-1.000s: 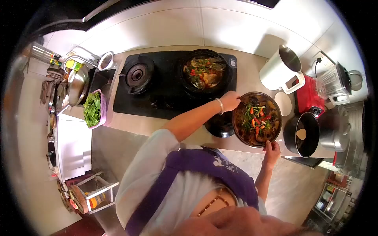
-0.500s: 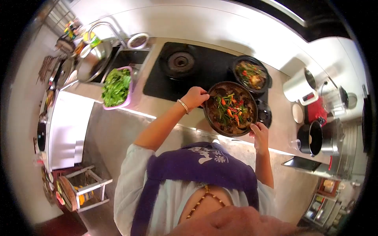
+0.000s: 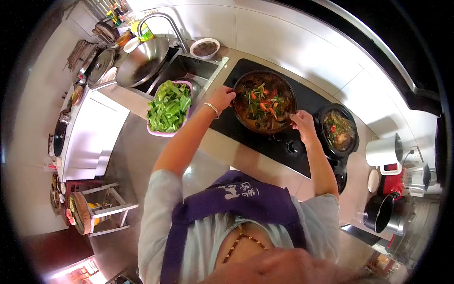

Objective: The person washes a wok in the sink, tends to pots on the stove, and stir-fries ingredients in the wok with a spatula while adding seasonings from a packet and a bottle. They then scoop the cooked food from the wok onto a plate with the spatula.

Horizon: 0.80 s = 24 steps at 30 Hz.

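Note:
A round dark pot [image 3: 240, 120] full of brown food with green stalks and red pepper pieces is over the black cooktop [image 3: 227, 124]. My left hand [image 3: 222, 98], with a bracelet on its wrist, pinches the pot's left rim. At the right side my right hand [image 3: 302, 124] grips the rim between thumb and fingers. I cannot tell whether the pot's base touches the burner beneath it. Right of it, a second black pot [image 3: 351, 147] of cooked food with red bits stands on the cooktop.
Leafy greens [image 3: 168, 106] fill a pink basket [image 3: 188, 112] beside the sink [image 3: 208, 68]. A large metal wok [image 3: 142, 61] and a bowl of dark food [image 3: 205, 48] sit near the faucet [image 3: 163, 19]. A white pitcher [image 3: 380, 151] and black pot [image 3: 378, 213] are at right.
Both hands have carried the pot forward from the counter's front edge to over the left part of the cooktop. The camera view has shifted too.

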{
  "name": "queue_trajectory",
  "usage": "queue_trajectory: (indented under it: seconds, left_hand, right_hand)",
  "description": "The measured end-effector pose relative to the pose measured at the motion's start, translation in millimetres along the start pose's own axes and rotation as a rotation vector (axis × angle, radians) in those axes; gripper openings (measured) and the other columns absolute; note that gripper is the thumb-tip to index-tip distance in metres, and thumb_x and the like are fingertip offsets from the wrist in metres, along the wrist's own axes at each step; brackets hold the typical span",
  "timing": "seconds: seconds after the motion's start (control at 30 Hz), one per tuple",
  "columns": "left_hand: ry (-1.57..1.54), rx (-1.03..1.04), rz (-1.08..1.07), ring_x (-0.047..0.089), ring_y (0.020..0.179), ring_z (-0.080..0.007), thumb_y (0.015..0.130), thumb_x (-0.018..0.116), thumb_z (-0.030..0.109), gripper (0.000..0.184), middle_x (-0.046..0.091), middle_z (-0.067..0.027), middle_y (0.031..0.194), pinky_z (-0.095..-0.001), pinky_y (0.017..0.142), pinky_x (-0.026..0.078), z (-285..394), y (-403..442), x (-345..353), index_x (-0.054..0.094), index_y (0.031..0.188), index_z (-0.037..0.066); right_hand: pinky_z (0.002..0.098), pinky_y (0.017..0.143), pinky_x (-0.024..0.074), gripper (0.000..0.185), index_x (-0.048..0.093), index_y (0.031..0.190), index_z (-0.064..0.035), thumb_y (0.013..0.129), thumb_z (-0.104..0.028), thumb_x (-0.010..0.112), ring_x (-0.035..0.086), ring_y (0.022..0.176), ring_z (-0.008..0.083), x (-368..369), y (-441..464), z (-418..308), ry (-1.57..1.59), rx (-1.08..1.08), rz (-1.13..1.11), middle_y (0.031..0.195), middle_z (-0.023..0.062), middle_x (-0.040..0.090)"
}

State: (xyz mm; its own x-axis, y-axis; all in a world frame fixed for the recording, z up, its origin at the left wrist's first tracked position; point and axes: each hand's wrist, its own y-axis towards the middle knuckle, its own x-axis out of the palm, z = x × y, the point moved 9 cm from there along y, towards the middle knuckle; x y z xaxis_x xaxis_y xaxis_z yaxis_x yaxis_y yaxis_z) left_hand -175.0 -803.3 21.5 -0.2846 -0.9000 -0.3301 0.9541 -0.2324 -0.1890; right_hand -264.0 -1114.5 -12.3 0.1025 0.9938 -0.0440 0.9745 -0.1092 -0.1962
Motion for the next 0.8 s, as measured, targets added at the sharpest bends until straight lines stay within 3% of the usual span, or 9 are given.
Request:
queue_trajectory:
  seconds: [0.23, 0.3, 0.33, 0.43, 0.67, 0.8]
  left_hand:
    - [0.009, -0.011, 0.007, 0.059, 0.073, -0.0165, 0.086, 0.058, 0.016, 0.029, 0.064, -0.0089, 0.088, -0.0293, 0.062, 0.051, -26.3, 82.2, -16.4, 0.061, 0.105, -0.006]
    - [-0.034, -0.013, 0.052, 0.06, 0.067, -0.0183, 0.085, 0.056, 0.014, 0.027, 0.064, -0.0109, 0.08, -0.0304, 0.058, 0.051, -33.2, 94.6, -16.9, 0.062, 0.098, -0.008]
    - [-0.057, -0.017, 0.075, 0.061, 0.064, -0.0191, 0.084, 0.056, 0.013, 0.026, 0.064, -0.0118, 0.076, -0.0309, 0.056, 0.051, -33.7, 97.4, -16.9, 0.063, 0.095, -0.009]
    - [0.059, -0.088, -0.04, 0.058, 0.072, -0.0156, 0.086, 0.058, 0.015, 0.027, 0.063, -0.0068, 0.084, -0.0289, 0.063, 0.05, -40.9, 109.2, -11.4, 0.062, 0.103, -0.006]
    - [0.042, -0.085, -0.021, 0.055, 0.07, -0.0136, 0.086, 0.059, 0.016, 0.025, 0.062, -0.0046, 0.08, -0.028, 0.059, 0.046, -44.0, 113.4, -10.8, 0.063, 0.1, -0.005]
    - [-0.007, -0.049, -0.029, 0.059, 0.064, -0.0154, 0.085, 0.057, 0.016, 0.027, 0.063, -0.0088, 0.076, -0.029, 0.059, 0.049, -46.3, 115.9, -8.8, 0.063, 0.097, -0.008]
  right_hand:
    - [0.0287, 0.05, 0.0434, 0.017, 0.051, 0.074, -0.0036, 0.081, -0.011, 0.065, 0.057, 0.059, 0.015, 10.3, 84.5, 4.8, -0.059, 0.031, -0.018, 0.066, 0.0049, 0.053]
    - [0.0286, 0.05, 0.0432, 0.016, 0.052, 0.075, -0.0031, 0.081, -0.011, 0.065, 0.057, 0.06, 0.0152, 9.8, 95.1, 9.5, -0.078, 0.059, -0.027, 0.066, 0.005, 0.054]
    - [0.0285, 0.05, 0.043, 0.016, 0.053, 0.076, -0.0028, 0.081, -0.011, 0.065, 0.057, 0.06, 0.0152, 10.9, 98.2, 10.8, -0.089, 0.075, -0.034, 0.066, 0.0051, 0.054]
    - [0.0288, 0.051, 0.043, 0.015, 0.053, 0.076, -0.0022, 0.081, -0.01, 0.065, 0.057, 0.06, 0.0155, 10.7, 105.2, 12.5, -0.159, 0.108, 0.003, 0.067, 0.0053, 0.054]
    - [0.0284, 0.051, 0.0432, 0.016, 0.053, 0.077, -0.0012, 0.083, -0.011, 0.064, 0.058, 0.062, 0.0156, 9.8, 107.8, 20.7, -0.16, 0.14, -0.004, 0.069, 0.0065, 0.055]
    - [0.0277, 0.051, 0.043, 0.017, 0.053, 0.077, -0.0013, 0.085, -0.012, 0.063, 0.059, 0.063, 0.0154, 10.8, 105.0, 15.8, -0.175, 0.139, -0.014, 0.07, 0.0065, 0.055]
